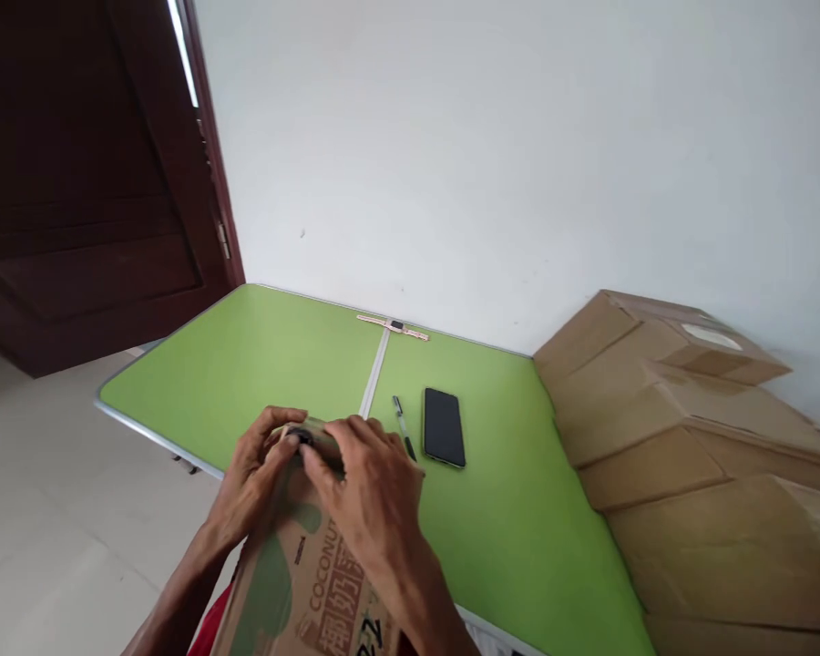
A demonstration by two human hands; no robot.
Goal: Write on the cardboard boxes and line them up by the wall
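Observation:
A brown cardboard box (301, 583) with green shapes, the word COCONUT and brown characters lies tilted close to my body, over the near edge of the green table. My left hand (256, 469) grips its far left corner, fingers curled over the end. On the far right, my right hand (375, 478) wraps round the same end, its thumb on the top face. Both thumbs press near a small black piece (301, 435) at the far edge; what it is I cannot make out. My fingers hide much of that end.
On the green table (211, 364) lie a black phone (444, 426), a pen (402, 421) and a pink-strapped watch (396, 326). Several cardboard boxes (697, 456) are piled along the right side. A white wall (485, 164) stands behind, with a dark door (82, 173) at the left.

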